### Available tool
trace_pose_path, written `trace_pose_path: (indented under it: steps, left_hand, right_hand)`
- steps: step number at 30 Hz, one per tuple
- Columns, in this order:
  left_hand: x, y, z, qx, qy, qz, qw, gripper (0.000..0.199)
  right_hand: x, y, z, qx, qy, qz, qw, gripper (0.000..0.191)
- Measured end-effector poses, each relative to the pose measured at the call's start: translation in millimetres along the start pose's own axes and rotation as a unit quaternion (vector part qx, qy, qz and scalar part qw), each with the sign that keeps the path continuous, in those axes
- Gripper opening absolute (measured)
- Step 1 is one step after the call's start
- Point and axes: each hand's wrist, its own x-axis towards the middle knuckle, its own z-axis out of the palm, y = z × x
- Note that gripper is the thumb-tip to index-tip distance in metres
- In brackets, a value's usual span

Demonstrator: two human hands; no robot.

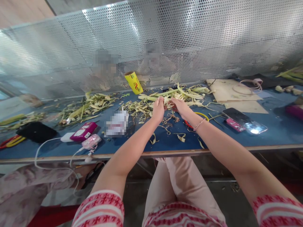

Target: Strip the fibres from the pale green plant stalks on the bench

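My left hand (158,110) is closed in a pinch, fingertips on a pale green plant strip (166,101). Opposite it, my right hand (180,106) pinches the same strip, its fingers partly hidden. Just behind both hands lies a heap of pale green stalks and peeled leaves (187,92). Small shredded plant bits (139,109) spread to the left of my left hand. Brown fibres (174,119) lie below the fingers. Partly covered by my right forearm is a yellow and red ring-shaped item (205,116).
A yellow tube (133,82) leans near the perforated metal panel (189,41). Left are another plant heap (91,107), a blurred packet (116,124), a purple device (84,131) with a cable and a black case (36,131). Right are brown paper (233,90) and a phone (243,119).
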Motion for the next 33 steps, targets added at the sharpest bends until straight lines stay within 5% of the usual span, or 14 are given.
trace_pose_path:
  steps: [10, 18, 27, 33]
  left_hand:
    - [-12.0, 12.2, 11.7, -0.077, -0.029, -0.081, 0.993, 0.027]
    - [-15.9, 8.1, 15.1, -0.117, -0.046, -0.098, 0.987, 0.02]
    - [-20.5, 10.5, 20.5, -0.08, -0.013, -0.124, 0.989, 0.023]
    - [-19.7, 14.7, 20.8, -0.088, 0.001, -0.138, 0.987, 0.021]
  right_hand:
    - [-10.4, -13.4, 8.7, 0.139, 0.019, 0.07, 0.988, 0.016]
    - [-7.7, -0.3, 13.5, 0.125, 0.019, -0.067, 0.99, 0.019]
    - [1.8, 7.5, 9.2, -0.016, 0.036, -0.194, 0.98, 0.02]
    - [-7.0, -2.0, 10.4, -0.029, 0.024, -0.179, 0.983, 0.019]
